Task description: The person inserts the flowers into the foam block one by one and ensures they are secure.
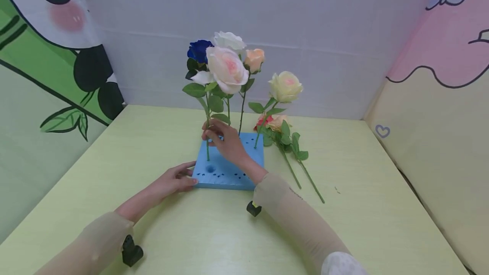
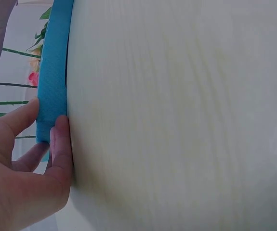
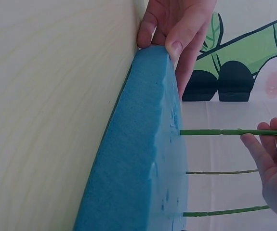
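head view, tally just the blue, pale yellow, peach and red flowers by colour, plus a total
blue flower: 1
pale yellow flower: 1
peach flowers: 2
red flower: 1
total: 5

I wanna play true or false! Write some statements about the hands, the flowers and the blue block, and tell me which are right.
1. The right hand pinches a thin green stem. True.

2. The left hand holds a flower. False: it grips the flat blue foam block at its edge.

3. In the head view, the ruffled dark blue rose is left of the small peach rose. True.

4. The block's top has no holes. False: several holes show.

5. Every flower stands upright. False: two green-stemmed flowers lie on the pale yellow wood-grain table.
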`<action>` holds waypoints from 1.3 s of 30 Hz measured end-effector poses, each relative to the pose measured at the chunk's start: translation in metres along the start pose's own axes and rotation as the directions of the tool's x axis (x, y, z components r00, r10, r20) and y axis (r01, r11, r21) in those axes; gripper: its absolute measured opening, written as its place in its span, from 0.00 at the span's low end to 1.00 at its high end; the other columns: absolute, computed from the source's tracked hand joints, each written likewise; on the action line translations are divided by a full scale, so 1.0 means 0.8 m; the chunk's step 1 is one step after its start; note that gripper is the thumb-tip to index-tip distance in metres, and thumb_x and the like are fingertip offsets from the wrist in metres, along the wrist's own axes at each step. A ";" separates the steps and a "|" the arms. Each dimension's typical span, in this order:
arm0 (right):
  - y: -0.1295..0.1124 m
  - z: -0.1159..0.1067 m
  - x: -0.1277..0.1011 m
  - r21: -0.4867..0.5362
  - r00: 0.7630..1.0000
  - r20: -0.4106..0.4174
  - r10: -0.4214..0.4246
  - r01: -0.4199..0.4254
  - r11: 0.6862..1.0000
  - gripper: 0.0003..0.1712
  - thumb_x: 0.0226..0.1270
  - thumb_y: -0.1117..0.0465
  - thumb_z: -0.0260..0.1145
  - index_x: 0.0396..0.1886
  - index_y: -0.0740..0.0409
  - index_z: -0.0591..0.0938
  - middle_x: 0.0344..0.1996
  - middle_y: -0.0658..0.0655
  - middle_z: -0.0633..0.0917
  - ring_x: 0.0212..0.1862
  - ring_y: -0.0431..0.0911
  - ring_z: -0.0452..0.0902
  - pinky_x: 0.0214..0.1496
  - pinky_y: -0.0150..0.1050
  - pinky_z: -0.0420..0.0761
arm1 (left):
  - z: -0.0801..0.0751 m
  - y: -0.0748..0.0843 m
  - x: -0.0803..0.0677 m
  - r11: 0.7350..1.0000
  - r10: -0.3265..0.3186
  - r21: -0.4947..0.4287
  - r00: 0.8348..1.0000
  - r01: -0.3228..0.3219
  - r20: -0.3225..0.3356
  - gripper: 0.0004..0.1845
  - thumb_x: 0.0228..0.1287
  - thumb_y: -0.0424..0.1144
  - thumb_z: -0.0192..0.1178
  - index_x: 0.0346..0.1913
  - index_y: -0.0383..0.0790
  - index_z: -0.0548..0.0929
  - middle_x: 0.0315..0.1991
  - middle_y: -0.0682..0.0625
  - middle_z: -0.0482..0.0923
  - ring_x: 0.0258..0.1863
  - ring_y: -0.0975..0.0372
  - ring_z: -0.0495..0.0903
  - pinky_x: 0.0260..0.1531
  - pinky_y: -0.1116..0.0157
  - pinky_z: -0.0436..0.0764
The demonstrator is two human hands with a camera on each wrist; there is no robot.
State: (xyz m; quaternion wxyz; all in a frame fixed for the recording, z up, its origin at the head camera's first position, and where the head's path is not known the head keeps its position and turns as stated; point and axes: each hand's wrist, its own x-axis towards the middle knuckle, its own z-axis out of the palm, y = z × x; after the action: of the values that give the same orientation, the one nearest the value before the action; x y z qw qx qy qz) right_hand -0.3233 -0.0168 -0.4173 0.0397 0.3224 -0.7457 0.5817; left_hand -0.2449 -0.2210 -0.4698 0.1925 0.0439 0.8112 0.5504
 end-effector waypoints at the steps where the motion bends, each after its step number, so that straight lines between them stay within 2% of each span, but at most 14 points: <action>1: -0.002 0.000 -0.001 0.004 1.000 -0.005 0.003 -0.003 1.000 0.09 0.76 0.64 0.56 0.49 0.60 0.79 0.39 0.65 0.87 0.46 0.55 0.86 0.48 0.50 0.88 | 0.000 0.000 0.000 1.000 0.002 -0.002 1.000 -0.002 0.001 0.40 0.67 0.43 0.63 0.77 0.38 0.56 0.63 0.34 0.69 0.50 0.60 0.79 0.54 0.64 0.84; 4: -0.016 -0.001 -0.005 0.002 1.000 -0.004 -0.001 0.001 1.000 0.09 0.75 0.67 0.56 0.49 0.64 0.78 0.39 0.68 0.86 0.46 0.59 0.85 0.48 0.51 0.87 | 0.000 -0.001 0.000 1.000 0.005 -0.003 1.000 -0.005 0.002 0.40 0.68 0.43 0.63 0.77 0.38 0.56 0.63 0.34 0.69 0.50 0.60 0.79 0.54 0.63 0.84; 10: -0.040 -0.005 -0.013 -0.029 1.000 0.005 -0.004 0.005 1.000 0.07 0.75 0.69 0.55 0.47 0.66 0.78 0.39 0.69 0.86 0.46 0.57 0.86 0.46 0.41 0.88 | 0.001 0.002 -0.003 1.000 -0.005 0.013 1.000 0.005 -0.005 0.40 0.67 0.44 0.63 0.77 0.39 0.57 0.63 0.34 0.69 0.50 0.58 0.79 0.55 0.62 0.84; 16: -0.020 -0.002 -0.005 0.001 1.000 -0.003 -0.001 0.001 1.000 0.09 0.74 0.68 0.56 0.49 0.65 0.79 0.40 0.69 0.87 0.47 0.59 0.86 0.48 0.51 0.87 | 0.000 0.004 -0.002 0.998 -0.016 0.060 1.000 0.017 -0.015 0.40 0.68 0.46 0.62 0.77 0.40 0.57 0.64 0.34 0.68 0.52 0.56 0.78 0.56 0.60 0.83; 20: -0.002 0.002 0.000 -0.006 1.000 -0.014 0.011 -0.011 1.000 0.11 0.73 0.64 0.59 0.52 0.60 0.80 0.41 0.63 0.88 0.46 0.53 0.87 0.47 0.45 0.88 | 0.000 0.004 -0.002 0.999 -0.020 0.049 1.000 0.020 -0.012 0.40 0.67 0.46 0.63 0.77 0.40 0.57 0.65 0.34 0.68 0.52 0.57 0.78 0.56 0.60 0.84; 27: -0.002 0.005 -0.003 -0.019 1.000 -0.010 -0.001 0.001 1.000 0.12 0.72 0.63 0.61 0.53 0.56 0.82 0.44 0.59 0.90 0.45 0.45 0.88 0.46 0.32 0.87 | -0.001 -0.001 0.000 1.000 -0.004 0.027 1.000 0.004 -0.003 0.40 0.68 0.44 0.63 0.77 0.38 0.57 0.64 0.33 0.69 0.51 0.57 0.79 0.55 0.60 0.84; 34: -0.003 0.006 -0.005 0.003 0.999 -0.030 0.012 -0.012 1.000 0.14 0.73 0.62 0.61 0.55 0.54 0.82 0.46 0.58 0.89 0.48 0.44 0.88 0.47 0.32 0.86 | -0.001 -0.002 0.001 1.000 0.001 0.020 1.000 -0.001 0.003 0.40 0.68 0.45 0.63 0.77 0.39 0.56 0.64 0.33 0.68 0.51 0.58 0.79 0.55 0.60 0.84; 39: -0.003 0.004 -0.007 -0.021 0.999 -0.032 0.012 -0.013 1.000 0.16 0.73 0.61 0.60 0.59 0.52 0.81 0.48 0.57 0.89 0.50 0.45 0.87 0.48 0.31 0.86 | -0.001 -0.004 0.002 1.000 -0.004 0.011 1.000 0.004 0.005 0.40 0.68 0.45 0.63 0.77 0.39 0.56 0.64 0.33 0.69 0.50 0.59 0.79 0.55 0.61 0.84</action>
State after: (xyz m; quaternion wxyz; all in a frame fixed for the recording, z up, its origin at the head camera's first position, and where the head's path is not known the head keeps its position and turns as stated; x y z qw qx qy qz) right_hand -0.3163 -0.0174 -0.4185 0.0516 0.3079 -0.7532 0.5791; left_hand -0.2461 -0.2226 -0.4730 0.1953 0.0447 0.8137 0.5456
